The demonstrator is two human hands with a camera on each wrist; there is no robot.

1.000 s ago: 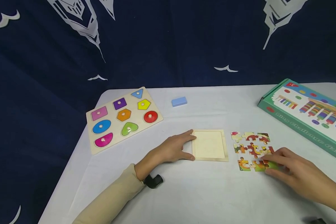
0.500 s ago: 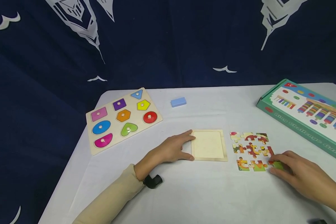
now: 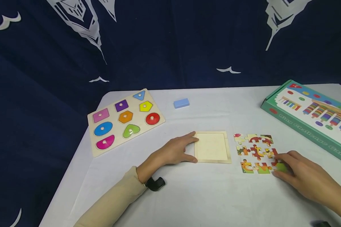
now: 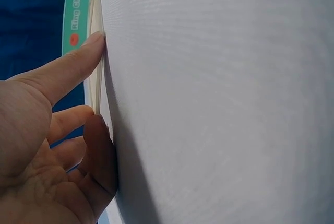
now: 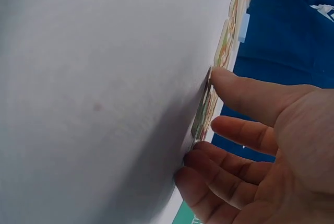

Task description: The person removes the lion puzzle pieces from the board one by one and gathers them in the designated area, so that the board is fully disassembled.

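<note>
My left hand [image 3: 174,151] rests at the left edge of a square, pale wooden puzzle frame [image 3: 211,147], thumb and fingers spread along it. In the left wrist view the thumb touches the rim of the frame [image 4: 97,88]. To the right of the frame, several jigsaw pieces [image 3: 256,152] with a cartoon animal picture lie loosely in three rows. My right hand [image 3: 304,175] pinches the green and red corner jigsaw piece [image 3: 281,167] at their near right, between thumb and index finger. In the right wrist view that piece lies low against the white cloth.
A wooden shape board [image 3: 122,126] with colourful knobbed pieces lies at the left. At the back sits a small blue block [image 3: 181,103]. A green and white game box [image 3: 309,119] occupies the right side. A dark blue patterned curtain [image 3: 170,44] hangs behind the white-covered table [image 3: 187,198].
My right hand has moved slightly right with the corner piece, away from the neighbouring pieces, and then stayed nearly still. The left hand and the frame have not moved.
</note>
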